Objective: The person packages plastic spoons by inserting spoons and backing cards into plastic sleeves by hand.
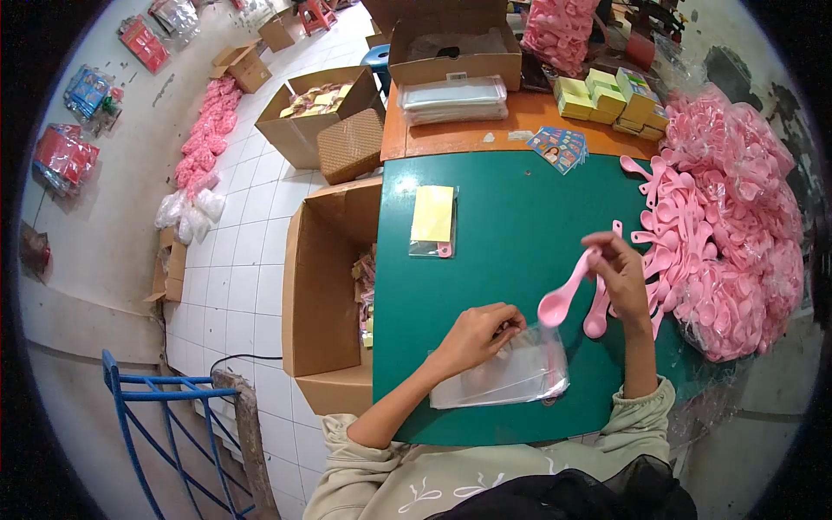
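My right hand [617, 270] pinches the handle end of a pink spoon [559, 303], whose bowl points down and left toward the bags. My left hand [487, 336] rests on a stack of clear plastic bags [498, 379] near the front edge of the green table top, with its fingers curled at the bags' upper edge. Another pink spoon [595, 319] lies on the table beside my right hand. Farther right is a loose pile of pink spoons [674, 221]. A clear packet with a yellow card [432, 214] lies at the upper left, a bit of pink showing below the card.
Large bags of pink spoons [741, 234] fill the right side. Behind are blue cards [559, 147], yellow card stacks [605, 97], a stack of plastic sleeves [453, 100] and an open carton [455, 39]. An open cardboard box [325, 286] stands against the table's left edge.
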Available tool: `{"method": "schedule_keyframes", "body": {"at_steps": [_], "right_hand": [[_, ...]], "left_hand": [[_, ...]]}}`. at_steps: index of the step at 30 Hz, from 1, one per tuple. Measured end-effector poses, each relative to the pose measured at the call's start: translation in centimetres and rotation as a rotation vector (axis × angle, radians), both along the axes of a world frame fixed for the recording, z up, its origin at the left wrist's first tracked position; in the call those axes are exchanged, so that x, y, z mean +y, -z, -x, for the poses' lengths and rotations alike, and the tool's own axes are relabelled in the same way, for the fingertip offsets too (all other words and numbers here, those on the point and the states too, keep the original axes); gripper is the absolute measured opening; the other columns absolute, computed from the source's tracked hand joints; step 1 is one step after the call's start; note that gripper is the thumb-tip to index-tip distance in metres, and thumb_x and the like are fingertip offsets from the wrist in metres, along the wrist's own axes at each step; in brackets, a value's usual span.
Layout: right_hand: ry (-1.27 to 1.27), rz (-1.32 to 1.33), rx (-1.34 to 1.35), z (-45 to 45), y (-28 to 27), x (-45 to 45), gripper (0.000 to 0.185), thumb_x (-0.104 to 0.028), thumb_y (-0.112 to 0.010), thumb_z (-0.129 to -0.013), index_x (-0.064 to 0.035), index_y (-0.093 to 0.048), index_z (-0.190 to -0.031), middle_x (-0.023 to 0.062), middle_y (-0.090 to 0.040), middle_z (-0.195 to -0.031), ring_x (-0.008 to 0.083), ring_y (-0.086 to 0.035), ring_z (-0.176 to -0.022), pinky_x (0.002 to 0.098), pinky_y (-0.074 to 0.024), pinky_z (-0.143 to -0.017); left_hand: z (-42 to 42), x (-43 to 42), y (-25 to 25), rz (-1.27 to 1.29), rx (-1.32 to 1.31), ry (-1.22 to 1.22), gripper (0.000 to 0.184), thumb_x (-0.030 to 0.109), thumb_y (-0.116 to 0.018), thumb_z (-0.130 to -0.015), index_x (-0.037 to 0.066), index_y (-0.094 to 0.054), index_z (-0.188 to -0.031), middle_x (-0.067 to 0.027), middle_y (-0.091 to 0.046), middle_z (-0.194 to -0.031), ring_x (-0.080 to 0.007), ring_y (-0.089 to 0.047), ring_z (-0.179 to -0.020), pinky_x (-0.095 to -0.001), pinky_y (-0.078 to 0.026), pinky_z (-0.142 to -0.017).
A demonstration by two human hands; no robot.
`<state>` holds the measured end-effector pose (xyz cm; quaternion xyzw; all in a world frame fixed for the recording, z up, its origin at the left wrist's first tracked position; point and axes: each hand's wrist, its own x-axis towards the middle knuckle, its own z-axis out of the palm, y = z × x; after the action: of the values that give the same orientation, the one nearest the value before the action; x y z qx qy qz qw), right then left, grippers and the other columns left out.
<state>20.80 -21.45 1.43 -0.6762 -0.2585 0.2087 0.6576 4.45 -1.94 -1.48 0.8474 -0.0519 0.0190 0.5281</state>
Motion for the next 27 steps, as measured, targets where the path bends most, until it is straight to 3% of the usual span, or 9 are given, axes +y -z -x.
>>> {"method": "schedule_keyframes", "body": {"at_steps": [1,4,8,11,15,18,27], "right_hand": [[-0.080,0.063,0.049,0.3,-0.5,0.1,0.019,-0.010,-0.059,-0.085,-0.0023,-0.058,-0.102,-0.0016,-0.055,-0.083,0.0065,-0.051,-0.070,0.0212,-0.0426,-0.062],[-0.221,0.261,-0.131,0.8,0.3,0.4,0.017,-0.010,-0.060,-0.083,-0.0015,-0.059,-0.098,-0.0006,-0.056,-0.079,0.0065,-0.051,-0.068,0.0218,-0.0429,-0.060],[-0.264,0.484,-0.261,0.6,-0.3,0.3,0.016,-0.011,-0.061,-0.081,-0.0013,-0.058,-0.094,0.0015,-0.055,-0.073,0.0055,-0.050,-0.066,0.0213,-0.0431,-0.060],[-0.179,0.406,-0.176,1.0,-0.7,0.4,0.019,-0.008,-0.061,-0.082,-0.0021,-0.056,-0.098,0.0009,-0.055,-0.075,0.0060,-0.052,-0.067,0.0210,-0.0440,-0.062],[0.143,0.057,-0.126,2.3,-1.1,1.3,0.029,-0.001,-0.062,-0.083,-0.0024,-0.048,-0.108,0.0017,-0.054,-0.084,0.0071,-0.054,-0.077,0.0207,-0.0453,-0.069],[0.282,-0.066,-0.198,3.2,-0.7,1.8,0.026,-0.001,-0.062,-0.084,-0.0018,-0.047,-0.105,0.0030,-0.053,-0.087,0.0076,-0.054,-0.079,0.0213,-0.0456,-0.071],[0.367,-0.141,-0.325,5.0,-0.6,2.4,0.025,0.000,-0.064,-0.082,-0.0011,-0.046,-0.100,0.0042,-0.052,-0.089,0.0098,-0.054,-0.082,0.0226,-0.0463,-0.073]], "left_hand": [[0.0,0.0,0.0,-0.026,-0.004,-0.002,0.013,0.003,-0.060,-0.079,0.000,-0.054,-0.090,-0.0129,-0.061,-0.084,-0.0264,-0.062,-0.074,-0.0334,-0.050,-0.063],[0.1,0.0,0.1,0.033,0.071,-0.042,0.012,0.004,-0.057,-0.083,0.000,-0.054,-0.093,-0.0105,-0.062,-0.086,-0.0196,-0.062,-0.079,-0.0307,-0.050,-0.071],[0.2,0.2,0.4,0.339,0.060,-0.107,0.014,0.004,-0.055,-0.085,0.002,-0.046,-0.095,-0.0105,-0.063,-0.087,-0.0160,-0.062,-0.082,-0.0295,-0.050,-0.072],[0.2,0.8,0.6,0.695,0.176,-0.075,0.021,0.006,-0.059,-0.086,0.004,-0.042,-0.099,-0.0109,-0.065,-0.087,-0.0124,-0.062,-0.083,-0.0257,-0.049,-0.073],[0.1,0.9,0.1,0.777,0.275,-0.134,0.026,0.009,-0.064,-0.085,0.004,-0.043,-0.100,-0.0104,-0.066,-0.085,-0.0114,-0.063,-0.081,-0.0255,-0.050,-0.072],[-0.1,0.7,-0.1,0.809,0.306,-0.201,0.029,0.007,-0.066,-0.084,0.003,-0.044,-0.102,-0.0111,-0.067,-0.084,-0.0119,-0.063,-0.079,-0.0256,-0.051,-0.072],[-0.1,0.7,0.2,0.850,0.333,-0.227,0.029,0.006,-0.066,-0.083,0.002,-0.048,-0.106,-0.0094,-0.066,-0.083,-0.0110,-0.063,-0.078,-0.0249,-0.051,-0.071]]}}
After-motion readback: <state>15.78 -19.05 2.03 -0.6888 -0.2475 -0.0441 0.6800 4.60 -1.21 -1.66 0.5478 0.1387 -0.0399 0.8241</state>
